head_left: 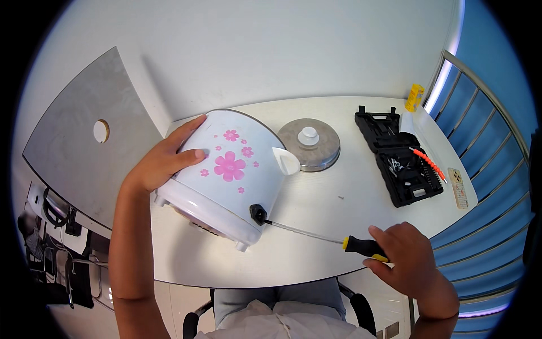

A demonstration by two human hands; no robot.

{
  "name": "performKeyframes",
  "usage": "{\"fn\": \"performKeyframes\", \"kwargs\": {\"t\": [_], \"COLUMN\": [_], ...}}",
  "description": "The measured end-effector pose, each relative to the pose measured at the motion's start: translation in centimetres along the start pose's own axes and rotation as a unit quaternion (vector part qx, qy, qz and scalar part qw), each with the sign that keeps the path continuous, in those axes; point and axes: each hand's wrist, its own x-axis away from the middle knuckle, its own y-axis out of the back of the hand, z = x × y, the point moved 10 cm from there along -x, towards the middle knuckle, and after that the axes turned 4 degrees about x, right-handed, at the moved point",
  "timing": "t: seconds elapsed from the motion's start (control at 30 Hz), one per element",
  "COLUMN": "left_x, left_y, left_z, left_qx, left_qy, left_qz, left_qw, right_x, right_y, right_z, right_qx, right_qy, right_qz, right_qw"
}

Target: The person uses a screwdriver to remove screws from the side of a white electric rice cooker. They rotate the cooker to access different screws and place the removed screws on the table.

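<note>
A white rice cooker body (223,150) with pink flowers lies tipped on the table, its footed base turned toward me. My left hand (164,155) is spread against its left side, thumb on the flowered wall. In my right hand (403,254) is a screwdriver (361,246) with a black and yellow handle, fingers wrapped round it. Its long shaft points left, and the tip meets the edge of the black power socket (258,214) near the base. Whether the tip sits in a screw cannot be made out. A white side handle (287,161) sticks out on the cooker's right.
Behind the cooker rests a round metal lid (310,146) with a white knob. An open black tool case (395,158) holds bits and an orange flexible shaft (429,164). A yellow box (414,98) stands at the back right. A small screw (341,198) lies mid-table. Metal railing (491,101) runs along the right.
</note>
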Motion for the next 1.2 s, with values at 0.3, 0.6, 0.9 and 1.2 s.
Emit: {"fn": "performKeyframes", "kwargs": {"t": [0.3,0.6,0.9,1.2], "left_x": [0.5,0.8,0.7,0.8], "left_y": [-1.2,-2.0,-1.9,-1.3], "left_z": [-1.5,-1.9,-2.1,-1.9], "left_qx": [-0.145,-0.133,-0.133,-0.125], "left_qy": [-0.003,0.015,0.021,0.026], "left_qz": [-0.008,0.009,0.014,-0.004], "left_qw": [0.989,0.991,0.991,0.992], "right_x": [0.4,1.6,2.7,2.3], "right_y": [-6.0,-7.0,-3.5,-7.7], "right_z": [-6.2,-5.4,-0.8,-5.1], "right_qx": [-0.236,-0.173,0.101,-0.304], "right_qy": [-0.193,-0.170,0.000,-0.213], "right_qz": [0.275,0.228,-0.015,0.281], "right_qw": [0.912,0.943,0.995,0.885]}}
